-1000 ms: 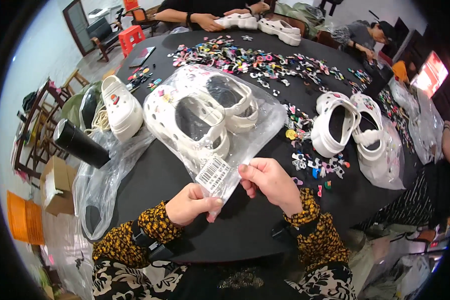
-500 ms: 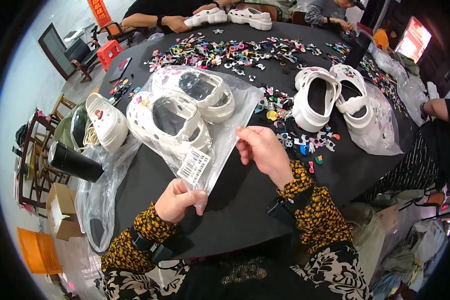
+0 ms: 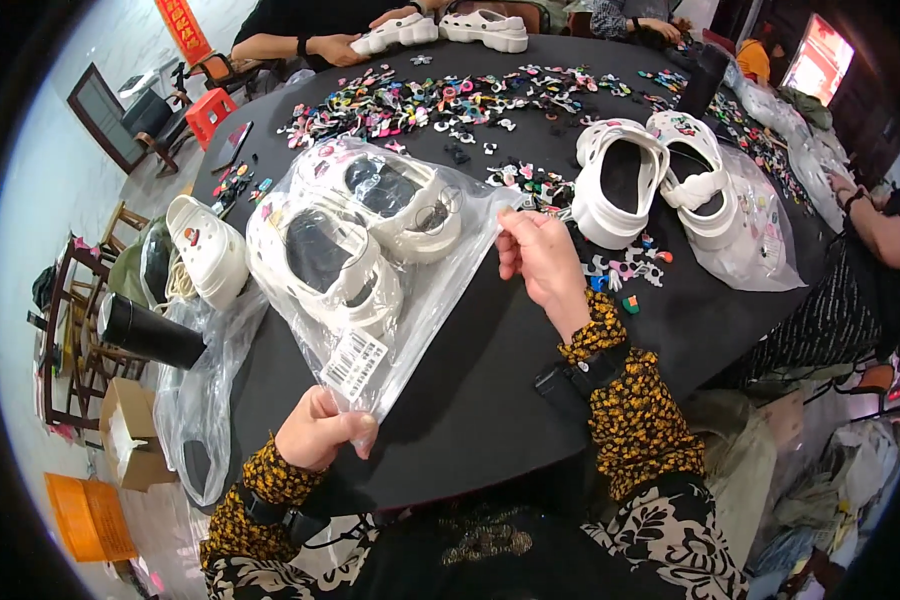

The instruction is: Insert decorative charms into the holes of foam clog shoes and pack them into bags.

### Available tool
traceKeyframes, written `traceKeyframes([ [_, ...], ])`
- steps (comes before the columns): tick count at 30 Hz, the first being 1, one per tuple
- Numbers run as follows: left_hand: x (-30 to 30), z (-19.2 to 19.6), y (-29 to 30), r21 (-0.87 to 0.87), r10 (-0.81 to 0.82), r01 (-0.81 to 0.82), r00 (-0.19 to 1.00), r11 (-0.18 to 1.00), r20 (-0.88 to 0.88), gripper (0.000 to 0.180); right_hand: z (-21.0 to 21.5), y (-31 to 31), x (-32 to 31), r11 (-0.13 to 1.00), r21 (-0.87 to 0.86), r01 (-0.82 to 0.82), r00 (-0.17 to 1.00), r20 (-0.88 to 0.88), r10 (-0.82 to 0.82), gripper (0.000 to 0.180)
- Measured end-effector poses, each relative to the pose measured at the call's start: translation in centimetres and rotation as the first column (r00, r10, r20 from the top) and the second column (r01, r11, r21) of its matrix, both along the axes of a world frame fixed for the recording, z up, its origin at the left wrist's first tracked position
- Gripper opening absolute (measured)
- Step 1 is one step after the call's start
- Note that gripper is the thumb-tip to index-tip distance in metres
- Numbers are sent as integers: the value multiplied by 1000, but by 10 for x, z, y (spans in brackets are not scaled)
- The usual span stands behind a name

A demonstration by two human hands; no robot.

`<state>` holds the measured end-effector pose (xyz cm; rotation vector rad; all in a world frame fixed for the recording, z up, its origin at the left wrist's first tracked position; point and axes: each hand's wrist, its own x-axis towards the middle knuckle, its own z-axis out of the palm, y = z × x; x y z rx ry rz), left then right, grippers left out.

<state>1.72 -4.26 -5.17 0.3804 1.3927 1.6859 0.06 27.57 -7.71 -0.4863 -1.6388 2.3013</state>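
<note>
Much of the view is taken up by a black surface [image 3: 490, 400] with a curved edge. Left of its middle, a clear plastic bag [image 3: 450, 280] is laid, with a pair of white clogs [image 3: 372, 290] enclosed. Beyond it, colourful charms [image 3: 410, 108] are scattered, and a second white pair [image 3: 610, 212] is set to the right. One bag corner is pinched in the narrow grip of the left hand [image 3: 318, 430], another in that of the right hand [image 3: 544, 262]. Near the left thumb, a barcode label [image 3: 354, 364] is seen.
</note>
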Motion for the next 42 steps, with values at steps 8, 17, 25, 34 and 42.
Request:
traceKeyframes([
  [8, 9, -1, -27, -140, -28, 23, 999, 990, -38, 10, 1, 15, -1, 994, -51, 100, 995, -21, -101, 24],
  [17, 8, 2, -30, -244, 62, -107, 981, 964, -183, 25, 3, 15, -1, 990, 7, 140, 989, -52, -139, 26],
  [25, 4, 14, -28, -142, 227, -584, 512, 799, -828, 22, 5, 12, 2, 987, -4, 158, 985, -62, -158, 26],
  [34, 18, 35, 16, -137, -220, -516, -102, 846, -970, 56, 6, 8, -1, 980, 13, 198, 976, -93, -195, 27],
  [42, -5, 18, 19, -266, -409, -531, -171, 804, -896, 24, 8, 6, -1, 981, 17, 192, 976, -104, -189, 25],
])
